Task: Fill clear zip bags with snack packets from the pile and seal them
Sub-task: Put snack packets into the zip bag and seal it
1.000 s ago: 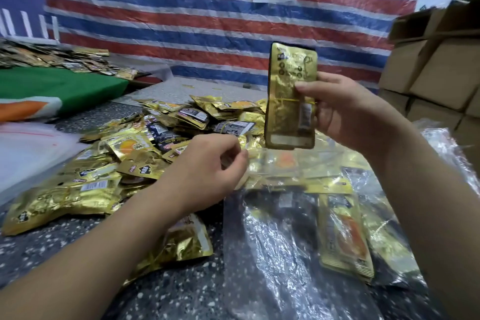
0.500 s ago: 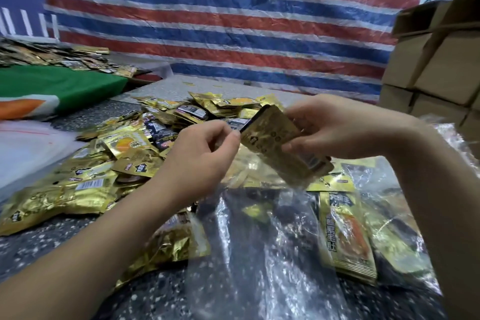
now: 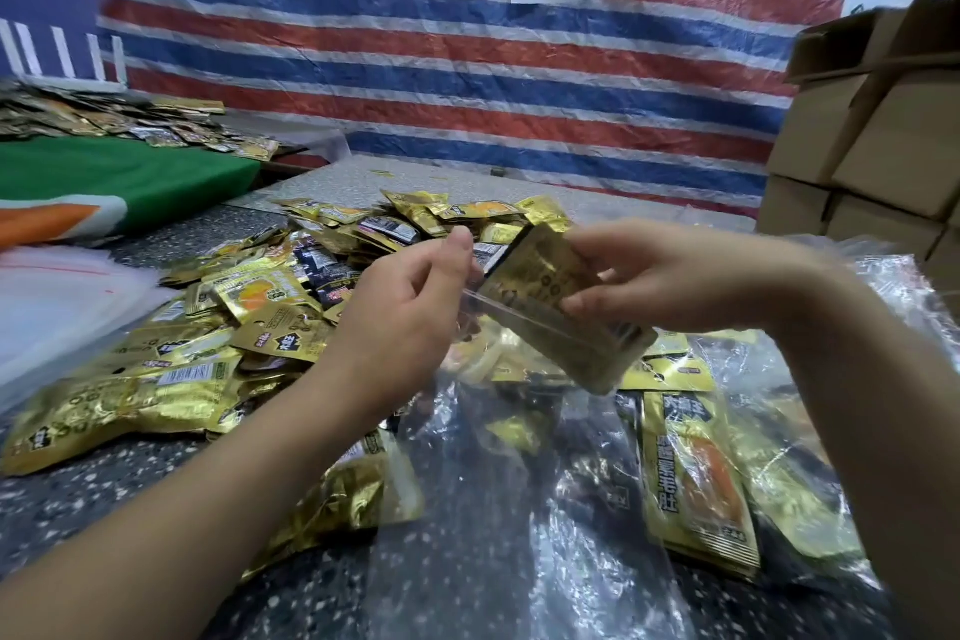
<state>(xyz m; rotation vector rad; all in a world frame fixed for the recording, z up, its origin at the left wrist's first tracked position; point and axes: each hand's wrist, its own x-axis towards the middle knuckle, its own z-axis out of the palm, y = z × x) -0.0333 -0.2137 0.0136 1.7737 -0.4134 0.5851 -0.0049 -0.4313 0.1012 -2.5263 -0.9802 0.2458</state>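
Observation:
My right hand grips a stack of gold snack packets, tilted down to the right and partly inside the mouth of a clear zip bag. My left hand pinches the bag's top edge beside the packets. The bag hangs from my hands down onto the speckled table. A pile of gold snack packets lies to the left and behind my hands.
Filled clear bags with gold packets lie at the right. Cardboard boxes are stacked at the far right. A green cloth with more packets and a white plastic sheet lie at the left. A striped tarp closes the back.
My right hand lowered the upright packet stack and tilted it into the bag's mouth. My left hand rose and lifted the bag's edge up to meet it.

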